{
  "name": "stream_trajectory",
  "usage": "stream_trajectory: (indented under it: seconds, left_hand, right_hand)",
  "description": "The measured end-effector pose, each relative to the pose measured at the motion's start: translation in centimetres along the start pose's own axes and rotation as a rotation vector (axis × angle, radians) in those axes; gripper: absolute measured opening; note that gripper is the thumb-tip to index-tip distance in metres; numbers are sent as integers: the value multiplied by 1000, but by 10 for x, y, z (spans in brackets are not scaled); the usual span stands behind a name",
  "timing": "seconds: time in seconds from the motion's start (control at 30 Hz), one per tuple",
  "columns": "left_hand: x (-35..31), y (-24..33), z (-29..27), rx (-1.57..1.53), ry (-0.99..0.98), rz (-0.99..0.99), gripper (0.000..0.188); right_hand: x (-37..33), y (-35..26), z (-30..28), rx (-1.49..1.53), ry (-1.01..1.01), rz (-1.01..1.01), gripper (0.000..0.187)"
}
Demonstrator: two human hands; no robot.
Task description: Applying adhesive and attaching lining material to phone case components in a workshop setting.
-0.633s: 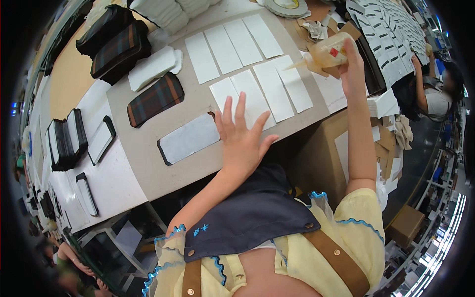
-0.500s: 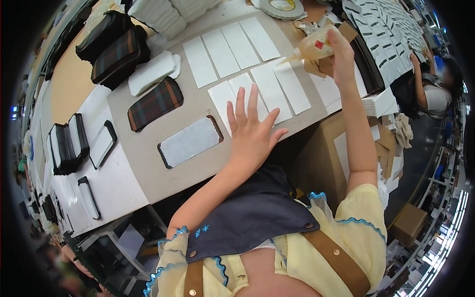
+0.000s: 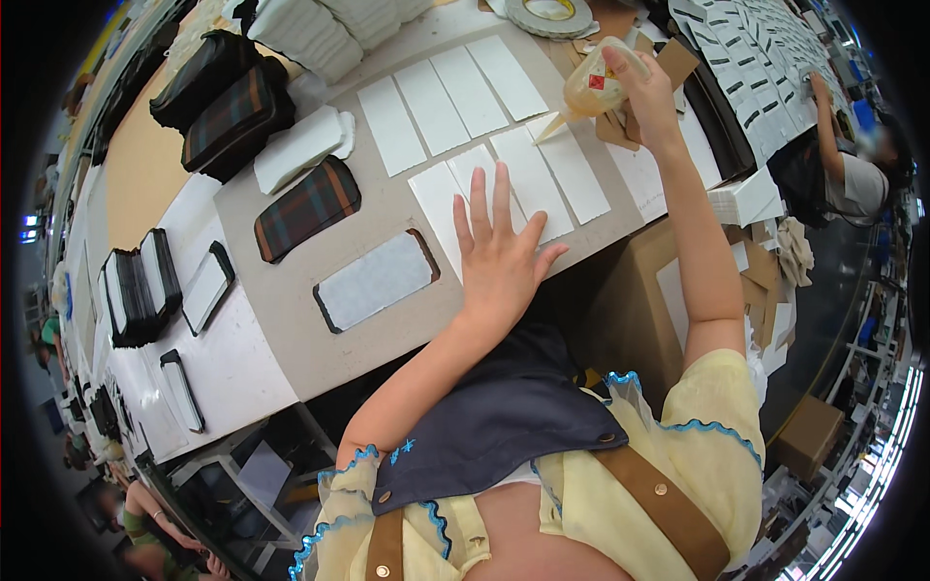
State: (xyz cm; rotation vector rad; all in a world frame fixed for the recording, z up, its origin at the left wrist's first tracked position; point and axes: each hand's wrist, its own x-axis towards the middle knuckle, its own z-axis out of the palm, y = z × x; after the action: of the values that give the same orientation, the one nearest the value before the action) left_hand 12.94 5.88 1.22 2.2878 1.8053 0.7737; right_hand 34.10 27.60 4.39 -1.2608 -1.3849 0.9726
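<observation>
Grey workbench is carrying rows of white strips; the left hand is pressing flat, fingers spread, on them while the right hand is gripping a glue bottle, nozzle tilting down-left toward the strips

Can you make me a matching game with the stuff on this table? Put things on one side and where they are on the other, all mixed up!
Things:
1. squeeze bottle
2. white strips
3. plaid case
4. tape roll

Places:
A. at the far edge of the table
B. under the flat left hand
C. in the right hand, nozzle tipped down
D. left of the strips, beside a white pad

Pairs: 1-C, 2-B, 3-D, 4-A
</observation>
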Motion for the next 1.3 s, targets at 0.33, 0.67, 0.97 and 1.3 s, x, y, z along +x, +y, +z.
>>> stream_trajectory:
  seconds: [0.33, 0.67, 0.97, 1.3]
  left_hand:
    - [-1, -1, 4, 11, 12, -5, 38]
    - [-3, -3, 6, 15, -7, -8, 38]
    - [-3, -2, -1, -30, -38, -2, 40]
    - [-4, -1, 1, -30, -33, -8, 40]
  right_hand:
    - [-42, -17, -19, -87, -76, 180, 62]
    - [-71, -18, -49, -143, -188, 192, 56]
    - [-10, -7, -23, 199, 46, 12, 68]
    - [7, -3, 4, 81, 34, -22, 70]
